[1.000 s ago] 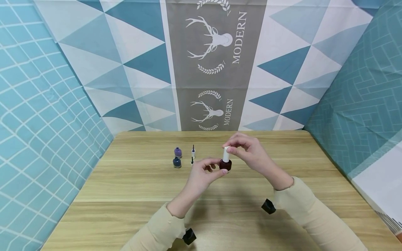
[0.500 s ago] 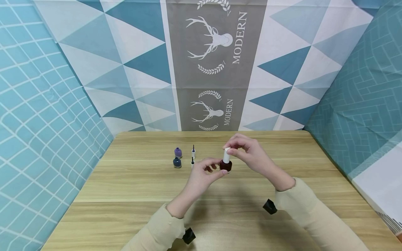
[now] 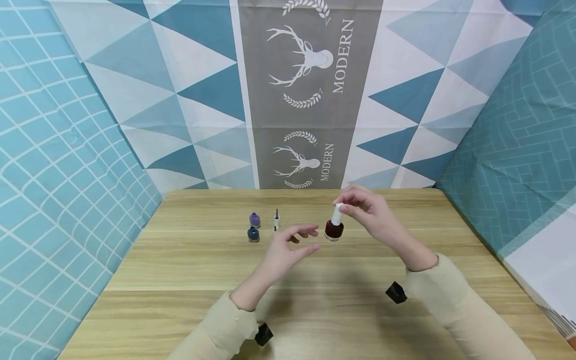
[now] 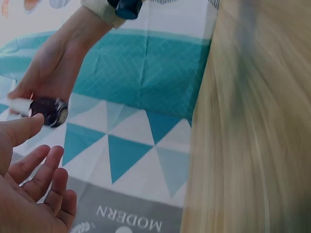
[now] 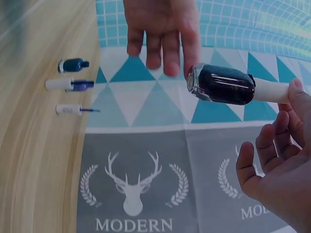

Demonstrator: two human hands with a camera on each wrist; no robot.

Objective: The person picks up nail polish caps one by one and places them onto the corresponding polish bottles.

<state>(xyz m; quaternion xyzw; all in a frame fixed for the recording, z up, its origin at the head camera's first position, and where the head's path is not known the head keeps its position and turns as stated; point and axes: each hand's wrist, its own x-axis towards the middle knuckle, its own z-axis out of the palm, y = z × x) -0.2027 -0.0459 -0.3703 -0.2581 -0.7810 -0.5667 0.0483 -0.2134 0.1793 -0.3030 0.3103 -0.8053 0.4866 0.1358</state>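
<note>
My right hand [image 3: 370,216] pinches the white cap [image 3: 337,215] of a dark red nail polish bottle [image 3: 334,230], which hangs tilted above the table with its cap on. To its left, my left hand [image 3: 288,251] is apart from the bottle, thumb and fingers spread around nothing. On the table, left of the hands, stand an uncapped purple nail polish bottle [image 3: 254,220] and an uncapped dark blue one [image 3: 253,234]. Beside them a white brush cap [image 3: 276,223] stands with its brush up. A second white cap [image 5: 59,84] shows in the right wrist view; the left hand mostly hides it in the head view.
The wooden table [image 3: 189,270] ends at a patterned cloth backdrop [image 3: 306,100]. Blue tiled cloth [image 3: 58,165] borders its left side, teal cloth [image 3: 517,150] its right. A white panel [image 3: 549,265] lies along the right edge.
My left hand has let go of the dark red bottle and drawn slightly left. My right hand has moved right and a little up, carrying the bottle by its cap.
</note>
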